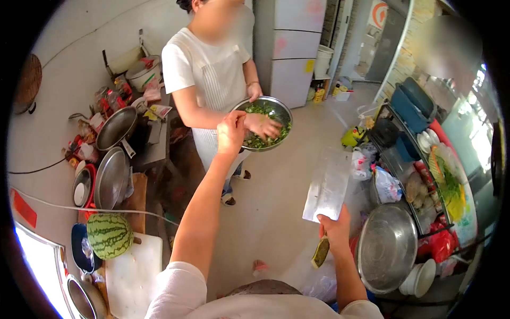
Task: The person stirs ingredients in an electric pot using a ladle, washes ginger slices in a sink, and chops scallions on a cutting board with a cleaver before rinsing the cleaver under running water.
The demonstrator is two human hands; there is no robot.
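Note:
A steel bowl (288,127) with chopped greens (257,141) is held by a person (204,80) in a striped apron, whose one hand is in the greens. My left hand (231,132) is closed at the bowl's near left edge; what its fingers grip, if anything, is hidden. Lower right, my right hand (336,228) is wrapped round a cleaver, its broad blade (328,186) pointing up and away and its dark handle end showing below the hand.
At left are a watermelon (109,235), a white cutting board (135,276), and a frying pan (117,128). On the right, a large metal basin (387,250) stands beside a rack (396,159) with vegetables and bags. A refrigerator (295,53) is behind.

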